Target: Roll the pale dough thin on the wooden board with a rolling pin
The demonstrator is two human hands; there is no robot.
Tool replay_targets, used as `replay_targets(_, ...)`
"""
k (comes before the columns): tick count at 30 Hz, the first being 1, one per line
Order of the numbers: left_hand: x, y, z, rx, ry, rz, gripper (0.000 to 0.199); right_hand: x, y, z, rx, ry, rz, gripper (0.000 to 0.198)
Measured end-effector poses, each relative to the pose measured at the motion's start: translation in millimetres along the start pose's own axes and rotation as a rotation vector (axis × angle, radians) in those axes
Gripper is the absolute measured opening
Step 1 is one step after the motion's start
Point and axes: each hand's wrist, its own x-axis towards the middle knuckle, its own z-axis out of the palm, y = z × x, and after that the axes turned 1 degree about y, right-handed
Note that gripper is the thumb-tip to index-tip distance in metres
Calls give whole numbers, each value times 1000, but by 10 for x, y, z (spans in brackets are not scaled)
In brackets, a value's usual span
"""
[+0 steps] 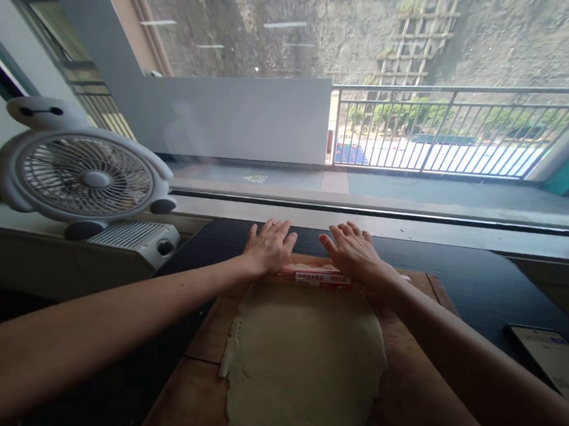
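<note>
A wide, flat sheet of pale dough with ragged edges covers much of a wooden board. Across its far end lies a rolling pin, a roller with a red and white printed label or wrap. My left hand rests at the roller's left end, palm down, its fingers stretched forward and spread. At the right end, my right hand lies over the roller the same way, fingers extended. Both palms appear to press on it without wrapping round it; the roller's ends are hidden beneath them.
The board sits on a dark table. A phone showing a timer lies at the right. To the left stands a white character-shaped fan. Beyond the table runs a window ledge, with a railing outside the glass.
</note>
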Motion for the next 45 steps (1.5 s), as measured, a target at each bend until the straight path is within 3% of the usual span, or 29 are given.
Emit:
replay_targets(5,-711,-12,-22,-22,-3,216,53,-730,-198,-38,29,-45,-196,65)
replay_targets(8,-937,-10,-40,-6,26,313,51,-946,-265,-57,21,-11,-248,62)
replay_targets(10,-856,-17,-30,-3,46,287,52,-846,-251,-45,-10,36,-247,61)
replay_targets(14,-346,-40,23,-1,59,139,57,-297,-117,20,-34,96,-178,62)
replay_targets(17,-31,-30,30,15,69,20,60,27,-23,33,-5,55,-73,62)
replay_targets(19,-9,-13,16,13,52,-11,60,41,-19,14,23,10,-38,63)
replay_targets(23,-499,0,-37,-12,-9,124,57,-480,-168,-61,58,-89,-124,67)
replay_targets(26,-1021,-14,-92,-32,-15,295,52,-1027,-309,-123,59,-95,-264,64)
replay_targets(28,-1205,-22,-115,-44,6,366,52,-1222,-352,-146,65,-82,-328,61)
replay_targets(31,-1077,-23,-99,-25,42,367,55,-1094,-321,-128,44,-57,-305,59)
replay_targets(36,-460,13,-22,31,84,220,54,-457,-179,-58,10,0,-102,62)
replay_targets(38,-448,29,-15,39,115,215,52,-447,-188,-53,14,40,-61,63)
replay_targets(41,-816,39,-54,35,149,311,50,-827,-305,-72,12,80,-95,60)
replay_targets(45,-1462,100,-230,13,120,409,46,-1467,-391,-164,104,-18,-230,53)
